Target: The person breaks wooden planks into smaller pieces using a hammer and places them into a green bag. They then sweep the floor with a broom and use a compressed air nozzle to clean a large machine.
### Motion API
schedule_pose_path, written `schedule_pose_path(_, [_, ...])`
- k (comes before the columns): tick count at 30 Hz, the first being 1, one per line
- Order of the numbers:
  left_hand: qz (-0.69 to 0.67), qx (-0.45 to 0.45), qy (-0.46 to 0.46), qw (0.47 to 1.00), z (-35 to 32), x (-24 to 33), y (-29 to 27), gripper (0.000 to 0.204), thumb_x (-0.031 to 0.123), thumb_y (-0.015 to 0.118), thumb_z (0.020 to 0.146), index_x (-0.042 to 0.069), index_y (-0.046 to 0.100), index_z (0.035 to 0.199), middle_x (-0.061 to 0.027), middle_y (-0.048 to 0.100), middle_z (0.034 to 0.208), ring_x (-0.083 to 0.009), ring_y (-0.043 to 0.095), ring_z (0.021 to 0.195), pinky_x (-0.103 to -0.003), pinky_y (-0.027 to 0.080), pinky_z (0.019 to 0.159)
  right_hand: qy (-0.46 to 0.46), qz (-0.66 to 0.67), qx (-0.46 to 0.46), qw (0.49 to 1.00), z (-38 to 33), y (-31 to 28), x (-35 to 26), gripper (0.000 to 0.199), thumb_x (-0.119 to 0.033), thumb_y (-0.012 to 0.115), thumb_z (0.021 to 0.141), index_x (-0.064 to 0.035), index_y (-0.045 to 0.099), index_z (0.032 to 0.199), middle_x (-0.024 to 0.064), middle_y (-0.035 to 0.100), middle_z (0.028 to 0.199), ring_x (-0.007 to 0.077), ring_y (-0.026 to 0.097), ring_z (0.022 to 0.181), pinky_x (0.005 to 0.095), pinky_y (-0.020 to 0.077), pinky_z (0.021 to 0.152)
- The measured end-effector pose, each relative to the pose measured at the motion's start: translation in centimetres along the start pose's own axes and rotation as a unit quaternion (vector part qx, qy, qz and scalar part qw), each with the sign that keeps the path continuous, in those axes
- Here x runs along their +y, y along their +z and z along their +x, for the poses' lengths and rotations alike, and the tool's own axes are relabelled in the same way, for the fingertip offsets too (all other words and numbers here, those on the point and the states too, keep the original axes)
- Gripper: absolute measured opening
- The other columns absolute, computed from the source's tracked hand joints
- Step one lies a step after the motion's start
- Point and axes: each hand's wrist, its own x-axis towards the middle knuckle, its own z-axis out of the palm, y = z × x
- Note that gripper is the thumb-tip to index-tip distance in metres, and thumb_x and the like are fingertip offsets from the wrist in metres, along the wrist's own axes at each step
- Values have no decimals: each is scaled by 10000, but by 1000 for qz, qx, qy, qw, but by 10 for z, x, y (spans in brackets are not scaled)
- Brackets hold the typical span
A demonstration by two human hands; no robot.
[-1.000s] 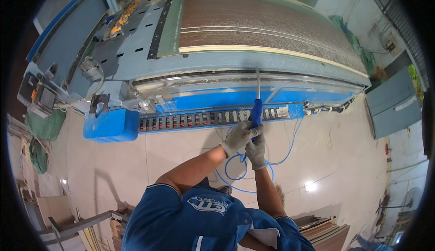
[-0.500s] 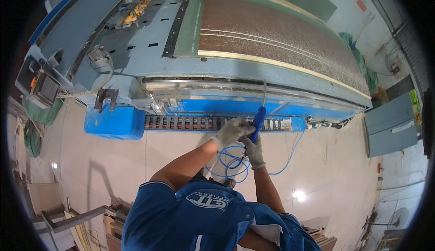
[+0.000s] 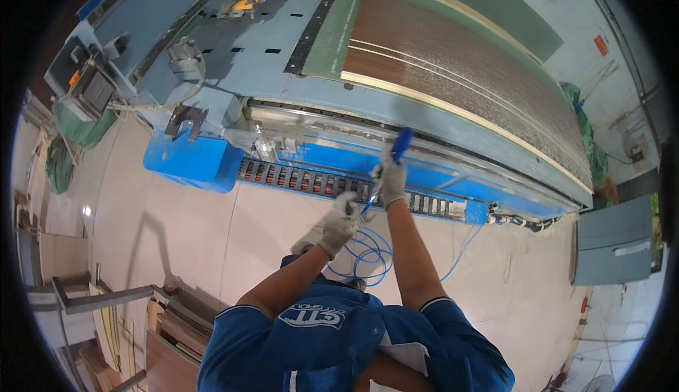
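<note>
Gripping the blue air gun (image 3: 401, 144) in my gloved right hand (image 3: 391, 180), fingers closed, nozzle at the machine's blue rail (image 3: 453, 173); left hand (image 3: 338, 223) pinches its hose (image 3: 368, 254) below the rail; next: steady aim along it.

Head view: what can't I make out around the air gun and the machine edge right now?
- Air gun: its nozzle tip is too small to see.
- Right hand: the glove hides the trigger.
- Left hand: grip on the blue hose unclear.
- Cable chain: details too small.

a woodworking workshop: big blue panel machine (image 3: 396, 109), stacked boards (image 3: 163, 349).
</note>
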Motion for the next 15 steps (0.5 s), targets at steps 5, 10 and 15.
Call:
schedule_pose_path(5, [216, -227, -177, 933, -32, -4, -25, 475, 404, 672, 896, 28, 609, 1181, -148, 685, 1071, -285, 661, 981, -381, 500, 851, -2, -31, -52, 998, 0, -2, -3, 360, -429, 638, 928, -91, 557, 835, 17, 510, 549, 115, 502, 448, 254, 391, 400])
schedule_pose_path(10, [387, -276, -359, 803, -46, -15, -65, 573, 587, 642, 831, 61, 698, 1050, -160, 712, 930, -314, 685, 905, -419, 507, 804, 51, -9, 12, 999, 12, -30, -2, 362, -396, 659, 921, -55, 560, 847, 32, 548, 594, 143, 526, 482, 300, 403, 419])
schedule_pose_path(15, [507, -287, -297, 756, -76, -38, -142, 508, 568, 620, 839, 72, 730, 856, -134, 707, 782, -320, 690, 805, -437, 510, 731, 21, 5, 136, 990, 57, -100, -54, 394, -410, 684, 902, -81, 535, 745, 29, 519, 562, 153, 521, 455, 308, 384, 406])
